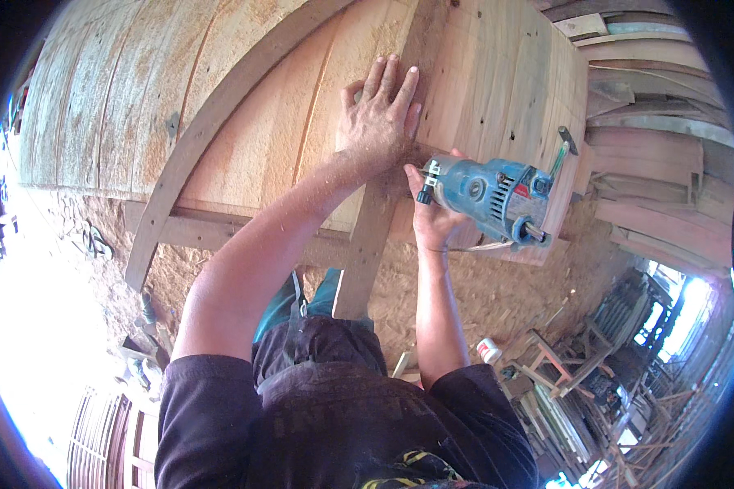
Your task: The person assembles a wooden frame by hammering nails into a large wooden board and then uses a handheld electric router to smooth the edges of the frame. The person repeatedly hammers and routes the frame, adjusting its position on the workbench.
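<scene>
My left hand (381, 114) lies palm down with its fingers spread, on the planks beside and partly over a wooden strip (371, 236). My right hand (434, 218) is wrapped round the lower end of a blue handheld router (489, 191), tilted on its side just right of the strip. The router's bit is hard to make out behind the fingers. Beneath both hands is a broad plank panel (269, 147) dusted with sawdust. Across its left part runs a curved wooden piece (192, 151).
A hammer (564, 151) with a green handle lies near the panel's right edge. Stacked boards (644, 163) fill the right side. Sawdust covers the ground (473, 293). A white bottle (488, 350) and a wooden frame (567, 359) with scrap wood stand at lower right.
</scene>
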The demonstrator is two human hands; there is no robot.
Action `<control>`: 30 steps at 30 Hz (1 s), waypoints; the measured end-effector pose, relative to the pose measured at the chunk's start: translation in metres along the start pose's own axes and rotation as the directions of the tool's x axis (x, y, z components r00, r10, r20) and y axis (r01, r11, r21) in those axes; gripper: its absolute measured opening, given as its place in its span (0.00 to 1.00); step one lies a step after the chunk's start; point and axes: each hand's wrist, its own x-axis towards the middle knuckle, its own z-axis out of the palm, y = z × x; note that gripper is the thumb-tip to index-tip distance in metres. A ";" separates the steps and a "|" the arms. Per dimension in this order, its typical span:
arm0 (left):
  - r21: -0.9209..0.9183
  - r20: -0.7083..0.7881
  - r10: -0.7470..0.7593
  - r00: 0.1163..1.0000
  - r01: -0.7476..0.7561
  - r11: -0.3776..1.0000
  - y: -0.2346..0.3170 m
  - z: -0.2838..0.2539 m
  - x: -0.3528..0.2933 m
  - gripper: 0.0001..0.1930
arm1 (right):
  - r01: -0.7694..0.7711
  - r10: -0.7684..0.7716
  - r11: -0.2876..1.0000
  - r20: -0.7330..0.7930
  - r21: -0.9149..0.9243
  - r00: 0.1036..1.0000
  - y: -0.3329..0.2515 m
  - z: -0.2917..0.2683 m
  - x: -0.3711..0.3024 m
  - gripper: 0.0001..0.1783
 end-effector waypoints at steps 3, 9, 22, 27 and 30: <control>-0.053 0.037 -0.026 0.999 0.028 0.998 0.001 -0.001 0.000 0.31 | -0.120 0.124 0.973 -0.008 0.195 0.992 0.009 0.004 0.004 0.54; -0.077 0.045 -0.034 0.998 0.038 0.996 0.001 -0.002 0.000 0.31 | -0.093 0.096 0.980 -0.010 0.174 0.995 -0.001 0.008 0.022 0.50; -0.077 0.149 -0.061 0.987 0.073 0.994 0.003 -0.012 0.002 0.32 | -0.069 0.079 0.968 -0.031 0.241 0.996 0.009 0.030 0.075 0.44; -0.108 0.175 -0.062 0.983 0.082 0.991 0.003 -0.014 0.001 0.33 | 0.061 -0.050 0.988 -0.084 0.142 0.995 0.011 0.032 0.092 0.42; -0.129 0.189 -0.065 0.980 0.090 0.988 0.003 -0.017 0.002 0.33 | 0.020 -0.008 0.978 -0.058 0.209 0.998 0.012 0.036 0.099 0.42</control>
